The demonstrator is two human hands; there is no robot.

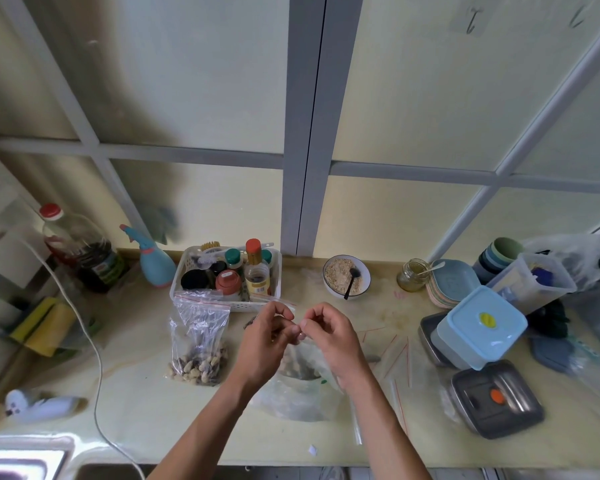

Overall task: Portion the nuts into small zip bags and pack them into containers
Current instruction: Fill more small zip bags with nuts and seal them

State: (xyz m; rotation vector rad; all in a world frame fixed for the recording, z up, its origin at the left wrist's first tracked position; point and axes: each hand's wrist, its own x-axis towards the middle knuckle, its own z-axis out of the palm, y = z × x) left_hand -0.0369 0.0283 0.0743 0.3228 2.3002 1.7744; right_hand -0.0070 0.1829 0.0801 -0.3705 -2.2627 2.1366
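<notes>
Both hands are pinching the mouth of a small zip bag [297, 336], which is hanging in the air directly above the large nut bag [297, 386] lying open on the desk [136, 403]. The left hand [262, 344] and the right hand [329, 336] are meeting fingertip to fingertip at the seal strip; whether the strip is being opened or pressed closed cannot be determined, because the film is clear and partly hidden.

Risk assessment, judged from this position:
- The seal is likely gripped only at a narrow point. A slip would drop the small bag, and loose nuts would probably scatter over the desk.
- An incompletely closed strip would spill later, inside a container.

To the left of the nut bag, a filled zip bag [199, 336] with a red seal line is standing upright, unsupported; a knock from the left forearm could tip it. To the right, spare zip bags [395, 355] are lying flat, and beyond them are the blue-lidded container [478, 327] and the metal container [496, 398].

Labels: the bottles in the white basket [187, 289], behind the nut bag, are carrying labels, but no writing is legible. No brand can be read anywhere.
</notes>
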